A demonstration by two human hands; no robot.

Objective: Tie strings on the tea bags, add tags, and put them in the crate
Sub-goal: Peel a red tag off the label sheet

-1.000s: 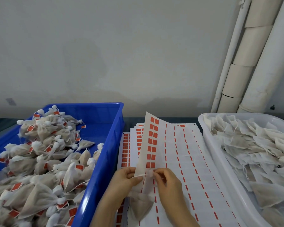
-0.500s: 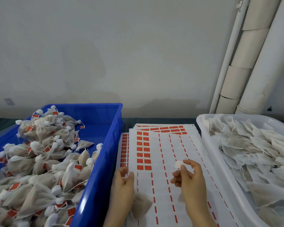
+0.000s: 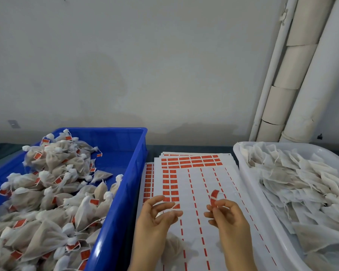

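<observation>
Grey wall behind; tag sheets fill the desk between blue crate of tied bags and white tray of untied bags. Our right hand pinches a red tag, our left hand the string of the tea bag.

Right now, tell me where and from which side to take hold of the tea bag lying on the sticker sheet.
Pinch the tea bag at its bulging right edge, coming from above and the right. The left hand seems to pinch its string and that wrist covers its left side. The right side lies free on the sticker sheet; the right hand holds a tag.
</observation>
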